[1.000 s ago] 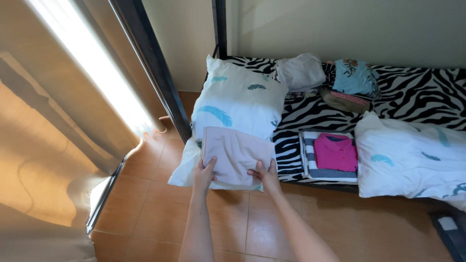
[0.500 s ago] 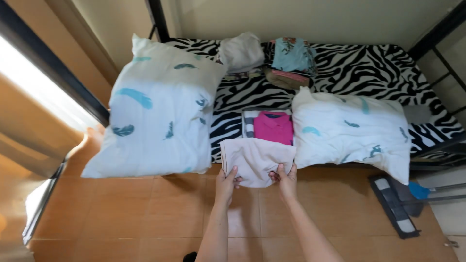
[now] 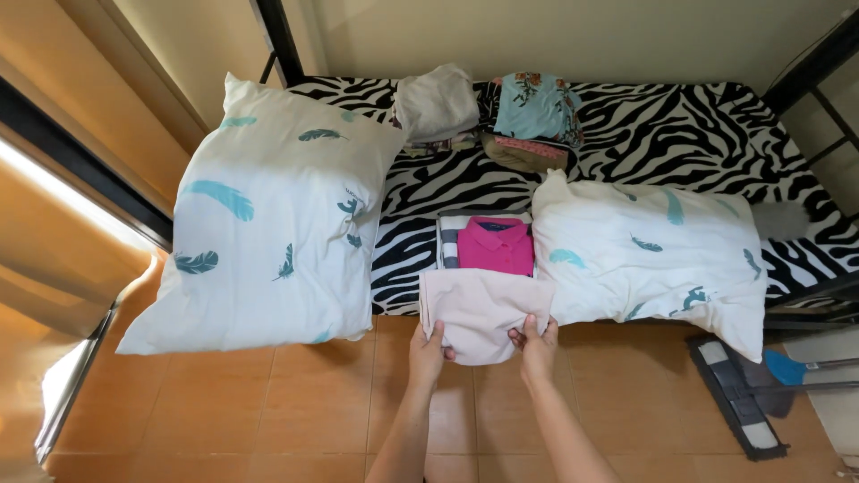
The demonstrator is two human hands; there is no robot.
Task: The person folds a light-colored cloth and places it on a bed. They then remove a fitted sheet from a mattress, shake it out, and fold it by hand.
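Left hand (image 3: 427, 349), right hand (image 3: 537, 344) (both gripping), pale garment (image 3: 483, 309)

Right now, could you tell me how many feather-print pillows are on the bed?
2. One large pillow lies at the bed's left end, overhanging the floor; the other pillow lies right of the pink shirt. Nothing suggests more, though clothes piles could hide some.

- Scene evenly and brightly lit; colours are rendered clearly.
- Strong daylight is admitted from the left, through the curtain (image 3: 63, 259); a blown-out strip of glare is seen along its upper edge.
- Warm sheen is cast on the tiled floor (image 3: 268, 402) near that side.
- Soft shadow is thrown beneath the large pillow (image 3: 268, 215).
- Focus is held sharp at centre; no motion blur is noted.
- Wide-angle bending is visible in the bed frame (image 3: 277, 40) at the edges.
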